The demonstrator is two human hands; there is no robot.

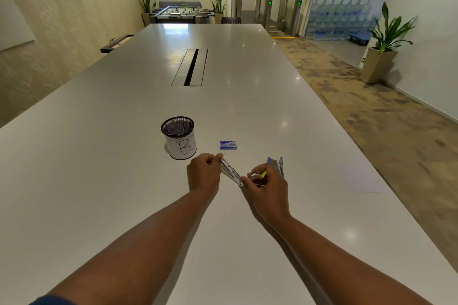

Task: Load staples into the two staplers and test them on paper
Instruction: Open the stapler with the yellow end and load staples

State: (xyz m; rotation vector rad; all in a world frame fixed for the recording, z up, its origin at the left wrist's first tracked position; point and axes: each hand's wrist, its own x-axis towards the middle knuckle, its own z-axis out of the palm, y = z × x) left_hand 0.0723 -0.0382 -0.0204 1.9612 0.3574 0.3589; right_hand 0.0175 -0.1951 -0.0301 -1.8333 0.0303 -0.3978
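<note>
Here, two bare forearms reach over a long white table [124, 131]. The left hand [203, 173] is curled, pinching the far end of a silver stapler [231, 172] that slants between the hands. The right hand [269, 184] grips its near end along with a yellow piece, and a blue stapler [277, 165] stands just behind its fingers. A small blue staple box [228, 145] lies just beyond the hands. A mesh cup [179, 136] with a handwritten label stands beyond the left hand. Farther off are a cable slot [190, 67], a foosball table [180, 13] and potted plants.
</note>
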